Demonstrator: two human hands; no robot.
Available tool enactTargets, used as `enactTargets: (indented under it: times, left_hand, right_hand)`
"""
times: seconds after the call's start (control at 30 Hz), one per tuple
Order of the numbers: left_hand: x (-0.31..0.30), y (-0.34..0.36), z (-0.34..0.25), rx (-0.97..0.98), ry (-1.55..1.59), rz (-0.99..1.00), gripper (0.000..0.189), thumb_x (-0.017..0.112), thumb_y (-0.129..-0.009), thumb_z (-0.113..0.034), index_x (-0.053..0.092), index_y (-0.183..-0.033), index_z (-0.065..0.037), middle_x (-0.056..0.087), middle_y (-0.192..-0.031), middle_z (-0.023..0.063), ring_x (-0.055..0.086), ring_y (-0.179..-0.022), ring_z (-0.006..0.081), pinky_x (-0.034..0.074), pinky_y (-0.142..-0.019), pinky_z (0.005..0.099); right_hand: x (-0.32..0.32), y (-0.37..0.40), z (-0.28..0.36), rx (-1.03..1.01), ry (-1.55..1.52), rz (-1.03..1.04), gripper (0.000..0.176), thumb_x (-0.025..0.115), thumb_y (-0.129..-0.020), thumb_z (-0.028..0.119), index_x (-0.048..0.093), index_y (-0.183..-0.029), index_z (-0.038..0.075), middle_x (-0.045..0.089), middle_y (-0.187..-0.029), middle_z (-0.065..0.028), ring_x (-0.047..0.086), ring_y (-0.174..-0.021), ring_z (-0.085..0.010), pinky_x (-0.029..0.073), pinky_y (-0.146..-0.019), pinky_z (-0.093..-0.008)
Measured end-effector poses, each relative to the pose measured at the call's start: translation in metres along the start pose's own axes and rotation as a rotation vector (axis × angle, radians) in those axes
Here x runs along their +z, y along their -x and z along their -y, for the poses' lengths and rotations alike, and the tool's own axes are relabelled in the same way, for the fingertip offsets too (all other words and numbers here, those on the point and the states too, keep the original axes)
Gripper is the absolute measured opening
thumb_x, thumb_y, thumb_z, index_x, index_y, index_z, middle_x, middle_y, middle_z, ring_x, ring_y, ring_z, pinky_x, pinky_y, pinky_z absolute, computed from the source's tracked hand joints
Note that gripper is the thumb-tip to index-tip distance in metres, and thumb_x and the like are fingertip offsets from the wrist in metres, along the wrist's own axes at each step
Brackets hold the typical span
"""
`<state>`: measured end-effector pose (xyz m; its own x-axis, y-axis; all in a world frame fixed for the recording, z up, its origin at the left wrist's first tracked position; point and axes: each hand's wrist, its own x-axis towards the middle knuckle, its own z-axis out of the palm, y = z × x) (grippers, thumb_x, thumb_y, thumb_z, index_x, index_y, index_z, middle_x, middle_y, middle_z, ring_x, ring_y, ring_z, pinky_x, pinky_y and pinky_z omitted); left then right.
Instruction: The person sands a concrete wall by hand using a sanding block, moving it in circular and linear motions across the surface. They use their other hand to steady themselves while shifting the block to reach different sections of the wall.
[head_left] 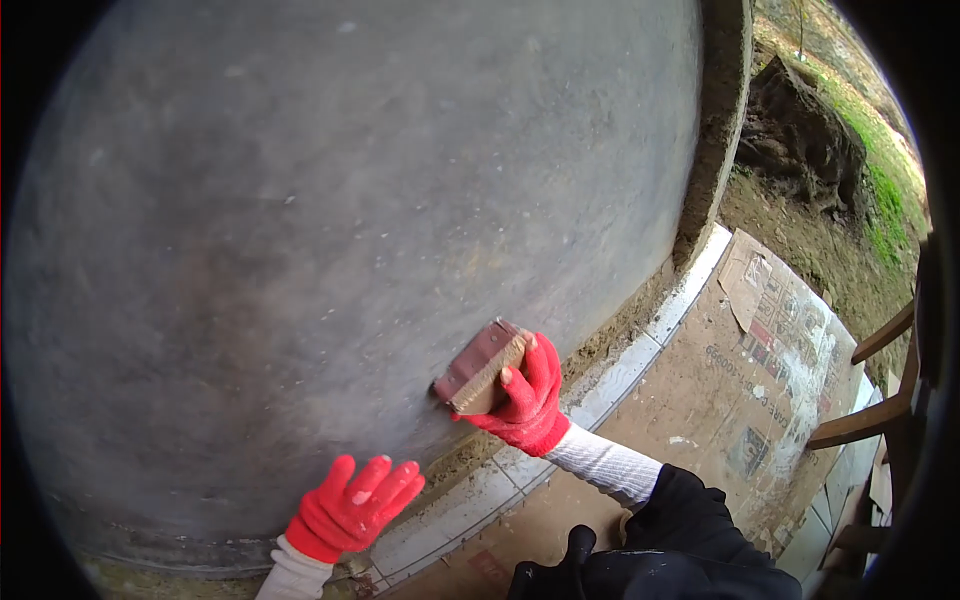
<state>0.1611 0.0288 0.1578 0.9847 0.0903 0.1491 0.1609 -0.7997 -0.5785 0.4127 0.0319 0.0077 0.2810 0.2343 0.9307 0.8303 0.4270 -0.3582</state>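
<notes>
Both hands wear red gloves with white cuffs. My right hand grips a block wrapped in reddish-brown sheet, its fingers and thumb round the block's right side. The block lies against a large grey wall surface with small pale specks. To the lower left, my left hand has its fingers spread and holds nothing. It is at the lower part of the wall, and whether it touches the surface I cannot tell.
White tiles run along the wall's curved base. Printed cardboard covers the floor beside them. Wooden furniture legs stand at the right. A dark stump, soil and grass are at the upper right.
</notes>
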Motion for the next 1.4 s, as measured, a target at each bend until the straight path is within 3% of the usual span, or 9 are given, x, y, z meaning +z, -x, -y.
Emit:
enactTargets:
  times: [0.1, 0.17, 0.3, 0.5, 0.8, 0.93, 1.0, 1.13, 1.4]
  left_hand:
    - [-0.02, 0.017, 0.003, 0.181, -0.036, -0.02, 0.031, 0.067, -0.076, -0.013, 0.064, -0.107, -0.016, 0.054, -0.119, 0.0031, 0.047, -0.11, 0.0278, 0.04, -0.089, 0.0534]
    - [-0.031, 0.015, -0.007, -0.203, 0.138, 0.021, 0.033, 0.068, -0.075, -0.014, 0.061, -0.107, -0.012, 0.054, -0.12, 0.0055, 0.047, -0.112, 0.0302, 0.038, -0.094, 0.0564]
    - [-0.018, 0.04, -0.047, -0.346, 0.252, -0.155, 0.027, 0.067, -0.07, -0.017, 0.061, -0.094, -0.006, 0.055, -0.114, 0.0098, 0.049, -0.108, 0.0348, 0.036, -0.096, 0.0605]
    - [0.018, 0.078, -0.105, -0.895, 0.636, -0.415, 0.047, 0.058, -0.08, -0.005, 0.047, -0.125, 0.003, 0.05, -0.129, 0.0185, 0.044, -0.123, 0.0406, 0.028, -0.107, 0.0563]
    - [0.028, 0.041, -0.103, -0.847, 0.802, -0.789, 0.048, 0.056, -0.082, 0.002, 0.045, -0.129, 0.004, 0.049, -0.133, 0.0195, 0.043, -0.126, 0.0394, 0.031, -0.107, 0.0529]
    - [0.023, 0.043, -0.104, -0.826, 0.925, -0.946, 0.046, 0.051, -0.084, 0.003, 0.045, -0.129, 0.007, 0.047, -0.133, 0.0219, 0.042, -0.125, 0.0429, 0.032, -0.106, 0.0519]
    - [0.024, 0.052, -0.099, -0.874, 0.837, -0.952, 0.046, 0.048, -0.085, 0.004, 0.043, -0.13, 0.008, 0.047, -0.133, 0.0218, 0.042, -0.126, 0.0416, 0.032, -0.107, 0.0507]
    - [0.011, 0.07, -0.097, -1.114, 0.923, -0.864, 0.048, 0.038, -0.084, 0.004, 0.041, -0.132, 0.008, 0.039, -0.14, 0.0204, 0.038, -0.13, 0.0331, 0.03, -0.109, 0.0422]
    - [-0.002, 0.089, -0.096, -1.154, 0.714, -0.79, 0.045, 0.034, -0.087, 0.001, 0.042, -0.13, 0.01, 0.044, -0.135, 0.0216, 0.042, -0.126, 0.0338, 0.032, -0.105, 0.0423]
  right_hand:
    - [0.006, 0.048, -0.01, 0.02, 0.072, 0.011, 0.1, 0.087, -0.057, 0.038, 0.031, -0.137, 0.017, 0.035, -0.135, -0.0242, 0.045, -0.115, -0.0431, 0.04, -0.09, -0.0547]
    - [0.006, 0.046, -0.001, 0.018, 0.079, 0.009, 0.102, 0.088, -0.057, 0.038, 0.03, -0.138, 0.016, 0.034, -0.137, -0.0255, 0.044, -0.116, -0.0439, 0.04, -0.092, -0.0546]
    - [0.001, -0.028, 0.041, 0.166, -0.033, 0.032, 0.117, 0.093, -0.05, 0.029, 0.023, -0.142, 0.012, 0.015, -0.148, -0.0262, 0.027, -0.135, -0.0425, 0.031, -0.106, -0.0501]
    - [-0.002, -0.04, 0.041, 0.076, 0.176, 0.165, 0.134, 0.092, -0.045, 0.038, 0.009, -0.145, 0.004, 0.012, -0.146, -0.0343, 0.024, -0.134, -0.0489, 0.034, -0.104, -0.0505]
    - [-0.037, -0.07, 0.049, 0.056, 0.389, 0.576, 0.138, 0.089, -0.046, 0.027, -0.003, -0.143, -0.007, 0.002, -0.148, -0.0342, 0.023, -0.134, -0.0493, 0.035, -0.106, -0.045]
    - [-0.022, -0.054, 0.048, 0.048, 0.337, 0.461, 0.128, 0.088, -0.052, 0.034, 0.008, -0.143, -0.006, 0.003, -0.148, -0.0343, 0.019, -0.136, -0.0478, 0.032, -0.108, -0.0447]
    - [-0.002, -0.014, 0.049, 0.158, 0.423, 0.213, 0.124, 0.086, -0.057, 0.031, 0.006, -0.145, -0.003, 0.003, -0.15, -0.0315, 0.018, -0.137, -0.0462, 0.03, -0.109, -0.0439]
    - [0.027, 0.108, 0.031, 0.58, 0.331, 0.162, 0.117, 0.081, -0.063, 0.022, 0.003, -0.148, 0.003, 0.009, -0.152, -0.0238, 0.015, -0.141, -0.0364, 0.024, -0.111, -0.0393]
    - [0.034, -0.001, 0.084, 0.223, 0.28, 0.018, 0.119, 0.085, -0.059, 0.022, 0.008, -0.15, 0.023, 0.014, -0.148, -0.0287, 0.027, -0.132, -0.0487, 0.036, -0.101, -0.05]
